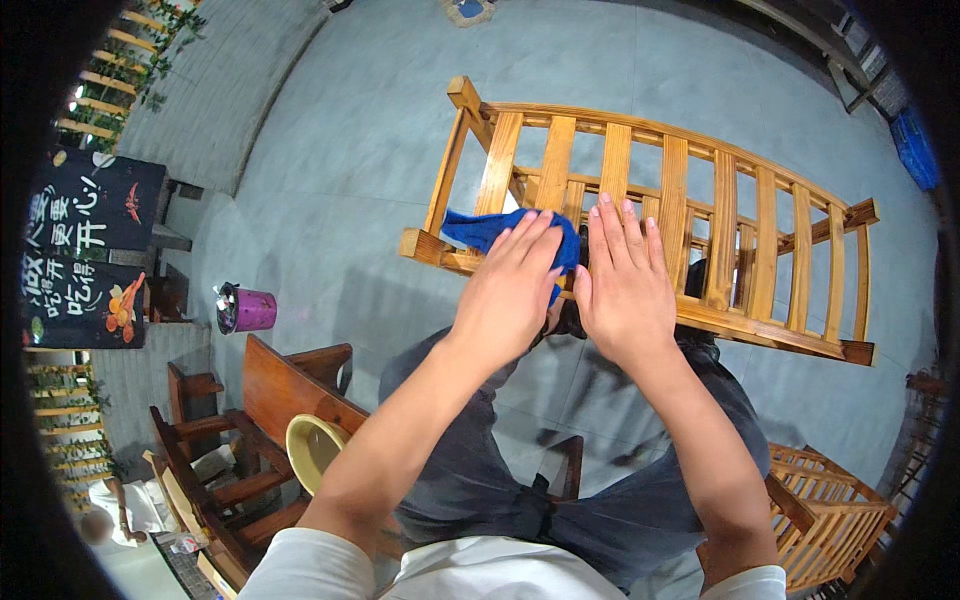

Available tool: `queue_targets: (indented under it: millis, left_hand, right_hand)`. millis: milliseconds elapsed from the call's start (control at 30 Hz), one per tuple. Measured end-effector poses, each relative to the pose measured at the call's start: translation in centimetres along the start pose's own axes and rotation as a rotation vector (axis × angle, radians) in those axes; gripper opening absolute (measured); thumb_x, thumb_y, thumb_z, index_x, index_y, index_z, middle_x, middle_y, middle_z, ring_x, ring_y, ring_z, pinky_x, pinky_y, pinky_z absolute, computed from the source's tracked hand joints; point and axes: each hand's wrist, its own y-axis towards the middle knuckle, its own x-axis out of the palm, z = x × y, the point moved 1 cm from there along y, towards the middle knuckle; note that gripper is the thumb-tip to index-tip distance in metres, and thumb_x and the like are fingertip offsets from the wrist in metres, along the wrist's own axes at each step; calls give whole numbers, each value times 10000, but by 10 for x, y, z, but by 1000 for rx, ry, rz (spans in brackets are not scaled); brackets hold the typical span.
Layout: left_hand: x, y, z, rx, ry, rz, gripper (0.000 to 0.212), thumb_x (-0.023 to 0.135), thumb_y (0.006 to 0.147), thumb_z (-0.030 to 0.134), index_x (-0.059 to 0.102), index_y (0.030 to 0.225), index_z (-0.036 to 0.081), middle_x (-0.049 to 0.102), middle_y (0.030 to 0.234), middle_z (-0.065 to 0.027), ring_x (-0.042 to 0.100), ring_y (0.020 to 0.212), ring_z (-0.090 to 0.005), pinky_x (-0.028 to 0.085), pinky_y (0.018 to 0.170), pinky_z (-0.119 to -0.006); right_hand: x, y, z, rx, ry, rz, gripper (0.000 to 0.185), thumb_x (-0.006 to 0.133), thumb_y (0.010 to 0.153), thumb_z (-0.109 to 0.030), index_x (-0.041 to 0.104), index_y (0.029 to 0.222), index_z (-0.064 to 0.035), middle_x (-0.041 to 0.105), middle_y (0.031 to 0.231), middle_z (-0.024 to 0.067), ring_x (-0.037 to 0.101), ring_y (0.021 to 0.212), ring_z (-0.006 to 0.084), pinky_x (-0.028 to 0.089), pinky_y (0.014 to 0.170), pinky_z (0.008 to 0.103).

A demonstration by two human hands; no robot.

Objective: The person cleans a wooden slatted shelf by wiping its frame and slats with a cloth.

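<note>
A slatted wooden rack or shelf frame with a glossy yellow-brown finish stands before me, its slats running between two long rails. My left hand lies over a bunched blue cloth, pressing it on the slats near the left end; whether the fingers grip it is hidden beneath the palm. Flat and with the fingers stretched out, my right hand rests on or just above the slats beside it, the thumb towards the cloth. Nothing shows in the right hand.
At lower left are a yellow basin, a brown wooden bench and a purple bucket. Another slatted wooden frame stands at lower right. A person in white is at far lower left. Grey floor surrounds the rack.
</note>
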Motion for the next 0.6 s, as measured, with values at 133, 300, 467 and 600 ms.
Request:
queue_targets:
  millis: [133,300,467,600]
  left_hand:
    - [5,27,-7,39,-77,21,329,581,797,-7,547,1125,-19,471,1308,-214,419,1244,-370,358,1033,-420]
    - [8,59,-19,87,-77,64,275,561,795,-3,572,1070,4,459,1299,-234,421,1228,-388,371,1022,-429]
    - [14,114,-35,108,58,211,269,587,817,69,597,1085,64,483,1258,-222,440,1183,-395,390,988,-429]
    - [12,138,-41,140,203,320,272,604,836,150,613,1102,97,515,1196,-184,491,1070,-370,421,923,-425]
  right_hand:
    - [-1,3,-3,15,18,-10,581,468,864,-276,382,1342,43,336,1440,158,275,1360,271,178,1124,438]
    - [-1,5,-10,55,29,-48,593,463,869,-288,366,1344,53,314,1448,174,252,1370,282,171,1126,437]
    - [-4,7,-12,33,47,-33,594,454,881,-295,347,1357,44,315,1448,164,252,1367,281,154,1130,435]
    - [-2,8,-14,38,59,-14,591,447,885,-298,343,1361,37,321,1446,153,252,1367,278,145,1132,435]
